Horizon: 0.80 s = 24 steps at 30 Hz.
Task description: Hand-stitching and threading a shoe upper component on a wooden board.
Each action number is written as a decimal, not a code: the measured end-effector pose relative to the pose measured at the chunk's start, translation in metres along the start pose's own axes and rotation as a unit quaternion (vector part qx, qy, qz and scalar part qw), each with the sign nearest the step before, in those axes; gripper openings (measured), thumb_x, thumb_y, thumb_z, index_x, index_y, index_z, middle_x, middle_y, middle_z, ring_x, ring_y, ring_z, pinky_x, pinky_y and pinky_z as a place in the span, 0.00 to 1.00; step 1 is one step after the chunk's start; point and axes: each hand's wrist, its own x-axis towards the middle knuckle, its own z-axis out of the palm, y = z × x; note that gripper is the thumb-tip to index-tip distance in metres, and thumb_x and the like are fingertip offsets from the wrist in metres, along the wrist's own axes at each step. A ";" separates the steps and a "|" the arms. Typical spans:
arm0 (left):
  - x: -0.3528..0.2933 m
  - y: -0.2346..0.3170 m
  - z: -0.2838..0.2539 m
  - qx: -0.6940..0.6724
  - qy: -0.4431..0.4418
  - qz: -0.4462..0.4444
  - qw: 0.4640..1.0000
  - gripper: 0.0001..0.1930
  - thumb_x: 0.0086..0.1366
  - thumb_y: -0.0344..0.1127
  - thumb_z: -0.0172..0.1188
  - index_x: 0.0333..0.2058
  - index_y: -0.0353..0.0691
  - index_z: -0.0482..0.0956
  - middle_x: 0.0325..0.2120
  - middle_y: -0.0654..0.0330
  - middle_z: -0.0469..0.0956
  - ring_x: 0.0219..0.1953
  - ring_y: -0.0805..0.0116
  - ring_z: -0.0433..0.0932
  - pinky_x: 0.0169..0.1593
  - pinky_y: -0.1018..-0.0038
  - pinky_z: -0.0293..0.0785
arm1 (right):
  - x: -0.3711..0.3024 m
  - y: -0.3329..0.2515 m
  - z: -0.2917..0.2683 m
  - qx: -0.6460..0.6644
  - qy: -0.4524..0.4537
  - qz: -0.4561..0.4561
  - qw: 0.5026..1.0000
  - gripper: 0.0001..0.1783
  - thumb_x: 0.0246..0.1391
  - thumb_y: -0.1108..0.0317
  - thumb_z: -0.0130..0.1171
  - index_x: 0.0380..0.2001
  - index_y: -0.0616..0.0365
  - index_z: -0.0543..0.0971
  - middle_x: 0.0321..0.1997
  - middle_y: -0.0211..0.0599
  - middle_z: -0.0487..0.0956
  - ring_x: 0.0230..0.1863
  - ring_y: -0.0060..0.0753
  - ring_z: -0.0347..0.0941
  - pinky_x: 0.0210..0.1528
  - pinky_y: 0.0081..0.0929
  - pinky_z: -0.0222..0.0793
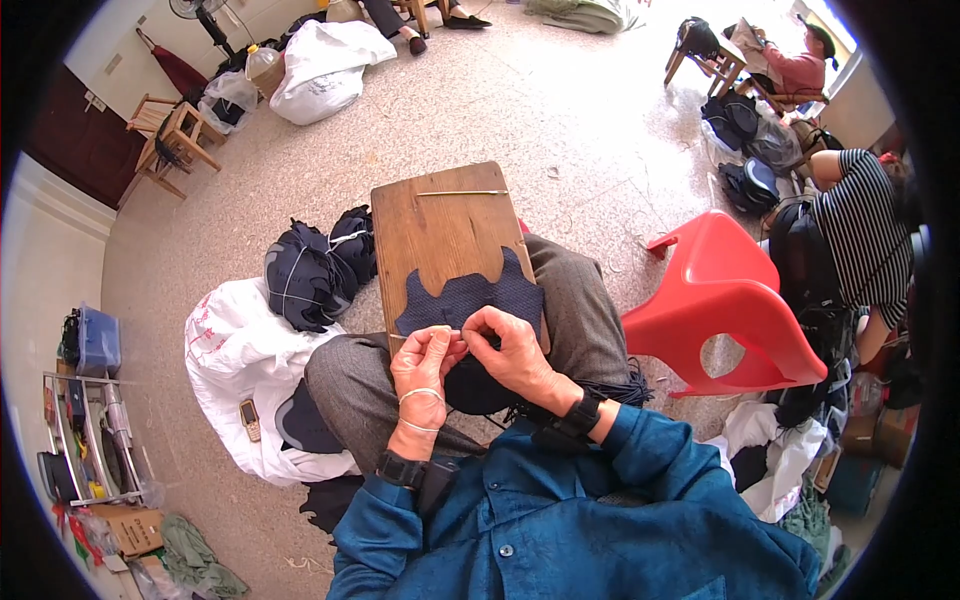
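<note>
A dark navy cut piece, cloth-like with pointed ends (480,290), lies on the near part of a wooden board (430,235) between my knees. Over its near edge my left hand (425,370) and my right hand (512,352) meet, thumbs and fingertips pinched together. Whatever sits between those fingertips is too small to make out. A thin, pale rod with a slim tip (462,192) rests across the far end of the board. Below my hands, more dark material (475,388) shows in my lap.
Tied bundles of dark pieces (300,275) and a white sack (230,340) carrying a phone (250,420) are left of my knee. To my right stands a red plastic chair (710,300). A person in a striped top (855,230) sits beyond it, another person (795,65) farther back.
</note>
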 end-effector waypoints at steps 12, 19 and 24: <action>0.000 -0.004 -0.001 0.010 0.022 0.012 1.000 0.07 0.70 0.35 0.65 0.40 0.38 0.82 0.35 0.59 0.84 0.36 0.69 0.83 0.47 0.71 0.83 | -0.002 0.003 0.000 -0.013 0.001 -0.019 1.000 0.03 0.58 0.73 0.63 0.32 0.60 0.79 0.30 0.41 0.82 0.34 0.44 0.81 0.39 0.36 0.75; 0.001 -0.005 -0.002 0.019 0.033 0.014 0.999 0.07 0.70 0.35 0.66 0.39 0.38 0.82 0.33 0.60 0.84 0.34 0.70 0.83 0.45 0.72 0.83 | -0.001 0.001 -0.002 -0.076 -0.007 -0.064 0.995 0.03 0.57 0.72 0.64 0.32 0.58 0.79 0.31 0.40 0.82 0.36 0.45 0.80 0.43 0.38 0.72; 0.002 -0.002 -0.001 0.046 0.030 0.023 0.998 0.07 0.70 0.34 0.66 0.38 0.37 0.82 0.32 0.60 0.84 0.33 0.71 0.83 0.43 0.75 0.82 | -0.001 0.002 -0.002 -0.085 -0.004 -0.076 0.993 0.03 0.57 0.72 0.64 0.32 0.58 0.79 0.31 0.40 0.82 0.36 0.46 0.80 0.44 0.38 0.72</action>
